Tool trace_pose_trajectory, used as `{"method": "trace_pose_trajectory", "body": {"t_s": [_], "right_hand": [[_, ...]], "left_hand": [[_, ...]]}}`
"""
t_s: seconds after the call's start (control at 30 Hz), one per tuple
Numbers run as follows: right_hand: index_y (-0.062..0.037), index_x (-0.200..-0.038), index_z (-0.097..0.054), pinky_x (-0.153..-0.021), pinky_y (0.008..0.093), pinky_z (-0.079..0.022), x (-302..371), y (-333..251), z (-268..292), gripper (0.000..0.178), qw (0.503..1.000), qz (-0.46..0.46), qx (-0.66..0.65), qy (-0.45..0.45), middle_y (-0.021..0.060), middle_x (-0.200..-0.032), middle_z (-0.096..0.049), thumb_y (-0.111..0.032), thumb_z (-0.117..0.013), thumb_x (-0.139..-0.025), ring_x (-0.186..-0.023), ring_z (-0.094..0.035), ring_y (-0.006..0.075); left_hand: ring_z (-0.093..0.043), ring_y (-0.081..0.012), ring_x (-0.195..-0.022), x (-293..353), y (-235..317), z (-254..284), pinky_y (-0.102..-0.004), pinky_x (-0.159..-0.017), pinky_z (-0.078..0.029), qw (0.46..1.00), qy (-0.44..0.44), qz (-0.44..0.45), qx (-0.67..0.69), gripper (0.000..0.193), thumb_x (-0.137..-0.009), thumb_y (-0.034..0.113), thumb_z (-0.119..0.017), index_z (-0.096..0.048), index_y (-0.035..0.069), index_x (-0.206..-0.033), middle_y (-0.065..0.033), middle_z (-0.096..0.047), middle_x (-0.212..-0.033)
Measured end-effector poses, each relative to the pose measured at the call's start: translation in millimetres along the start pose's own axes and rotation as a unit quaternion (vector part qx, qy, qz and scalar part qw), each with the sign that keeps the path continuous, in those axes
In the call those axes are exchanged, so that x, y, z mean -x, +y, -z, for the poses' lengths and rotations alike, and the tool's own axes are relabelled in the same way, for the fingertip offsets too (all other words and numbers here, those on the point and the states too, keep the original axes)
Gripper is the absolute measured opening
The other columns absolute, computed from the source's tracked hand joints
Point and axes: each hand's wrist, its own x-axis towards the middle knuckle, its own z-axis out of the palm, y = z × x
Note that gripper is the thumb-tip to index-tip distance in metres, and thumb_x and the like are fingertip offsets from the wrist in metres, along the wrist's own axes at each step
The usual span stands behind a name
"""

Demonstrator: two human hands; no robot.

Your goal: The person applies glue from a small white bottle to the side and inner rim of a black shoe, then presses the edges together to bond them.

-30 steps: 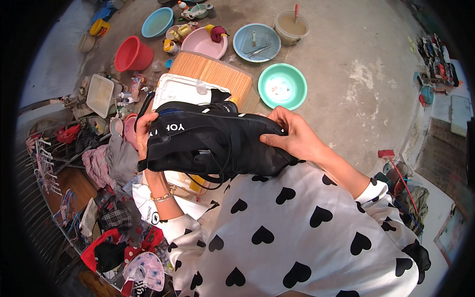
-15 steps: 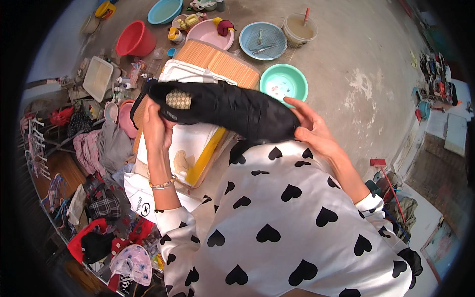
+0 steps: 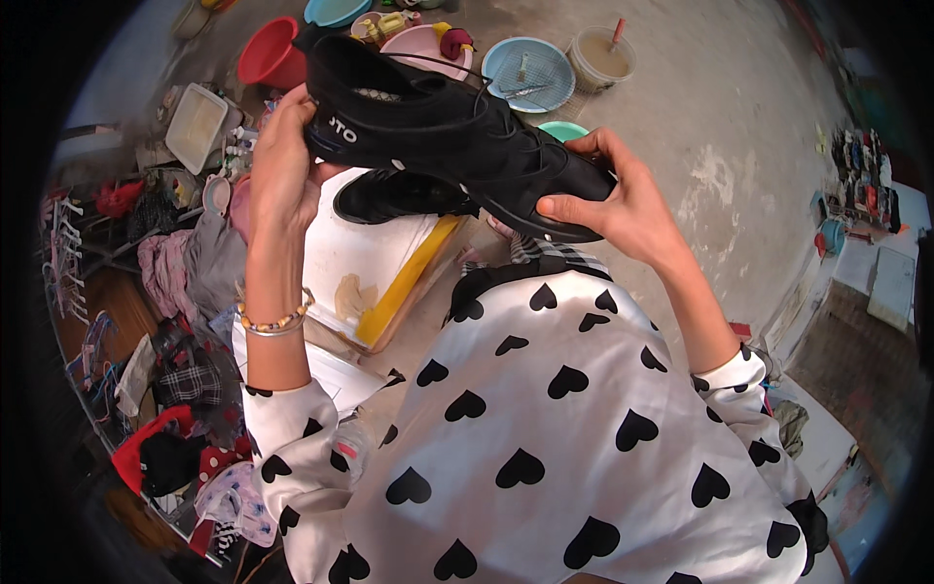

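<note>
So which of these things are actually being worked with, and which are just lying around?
In hand:
- black shoe, gripped by left hand at the heel and right hand at the toe
- second black shoe on the white board

Lying about:
- red basin
- blue basin
- bucket
- clothes heap

Only a few things here count as packages or labels. A small white printed label [image 3: 342,127] sits on the heel end of the black shoe [image 3: 457,136], just beside my left grip [image 3: 282,161]. Below it, a flat white box [image 3: 365,258] with a yellow edge lies on the floor; a second black shoe [image 3: 399,195] rests on its far end. At the far right edge of the concrete floor [image 3: 720,117], a cluster of small colourful packets [image 3: 861,175] lies, too small to tell apart. No screens or signs show.
</note>
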Motion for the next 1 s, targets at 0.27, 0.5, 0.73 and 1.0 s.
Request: {"method": "trace_pose_trajectory", "body": {"t_s": [0.27, 0.5, 0.73, 1.0], "right_hand": [[0.0032, -0.106, -0.050, -0.081, 0.0384, -0.046, 14, -8, 12, 0.064, 0.987, 0.077, 0.118, 0.074, 0.0203, -0.104, -0.056, -0.030, -0.084, -0.062, -0.095, -0.057, 0.0313], [-0.0002, -0.129, -0.044, -0.085, 0.0398, -0.046, 12, -16, 16, 0.085, 0.950, 0.132, 0.282, 0.040, 0.0210, -0.109, -0.058, -0.036, -0.082, -0.063, -0.102, -0.058, 0.0344], [-0.0011, -0.112, -0.057, -0.081, 0.0420, -0.047, 3, -1, 15, 0.070, 0.974, 0.091, 0.191, 0.075, 0.0217, -0.100, -0.059, -0.044, -0.080, -0.062, -0.095, -0.059, 0.0362], [-0.0028, -0.110, -0.056, -0.080, 0.0430, -0.046, 9, -4, 20, 0.065, 0.965, 0.060, 0.244, 0.074, 0.0214, -0.097, -0.058, -0.043, -0.079, -0.065, -0.093, -0.058, 0.0359]], "left_hand": [[-0.064, -0.0263, -0.094, 12, -7, -8, -0.0397, -0.073, -0.060, 0.994, -0.013, -0.055, 0.098, 0.036, -0.093, 0.006, -0.028, -0.045, -0.004, -0.123, -0.0150, -0.058, -0.112], [-0.066, -0.0206, -0.085, 15, -5, -24, -0.0345, -0.067, -0.062, 0.997, -0.019, -0.050, 0.055, 0.036, -0.090, 0.007, -0.032, -0.050, -0.004, -0.119, -0.0143, -0.059, -0.106], [-0.066, -0.0143, -0.075, 27, 8, -46, -0.0288, -0.059, -0.060, 0.998, -0.004, -0.068, -0.014, 0.034, -0.091, 0.008, -0.033, -0.054, -0.002, -0.116, -0.0097, -0.063, -0.095], [-0.065, -0.0125, -0.074, 31, 10, -57, -0.0260, -0.059, -0.059, 0.997, -0.009, -0.075, -0.022, 0.034, -0.091, 0.008, -0.034, -0.054, -0.002, -0.116, -0.0086, -0.063, -0.095]]}}
